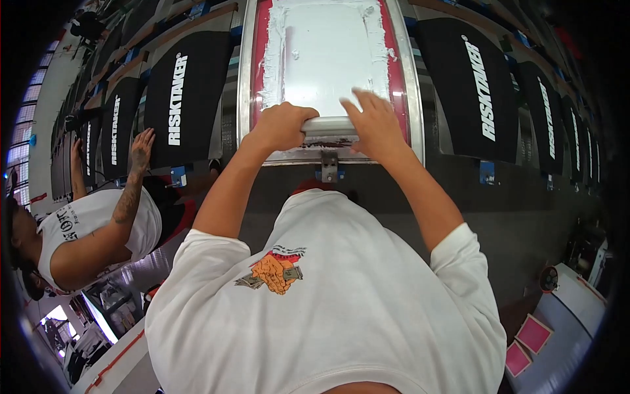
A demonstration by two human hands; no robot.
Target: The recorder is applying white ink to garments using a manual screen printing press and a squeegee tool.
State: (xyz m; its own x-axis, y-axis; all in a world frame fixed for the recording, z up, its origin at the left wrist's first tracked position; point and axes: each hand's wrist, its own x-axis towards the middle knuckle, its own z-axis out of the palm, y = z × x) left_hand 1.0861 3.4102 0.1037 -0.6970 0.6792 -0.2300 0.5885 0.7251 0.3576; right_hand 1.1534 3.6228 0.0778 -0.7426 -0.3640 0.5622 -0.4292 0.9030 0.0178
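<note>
A screen-printing frame (246,85) with silver metal edges and a red border lies straight ahead of me. White ink (336,56) covers its middle, with thick ridges along both sides. A squeegee (328,125) with a pale handle lies crosswise at the near end of the screen. My left hand (279,128) is closed round its left end. At the right end, my right hand (377,125) has its fingers lifted and spread, slightly blurred; its palm is close to the handle. Whatever the squeegee blade touches is hidden under the handle.
Black fabric pieces with white lettering lie on press boards, such as one on the left (187,98) and one on the right (469,92). A metal clamp (329,167) holds the screen's near edge. At left, a co-worker (105,230) reaches toward the boards. Pink-red squares (533,333) lie lower right.
</note>
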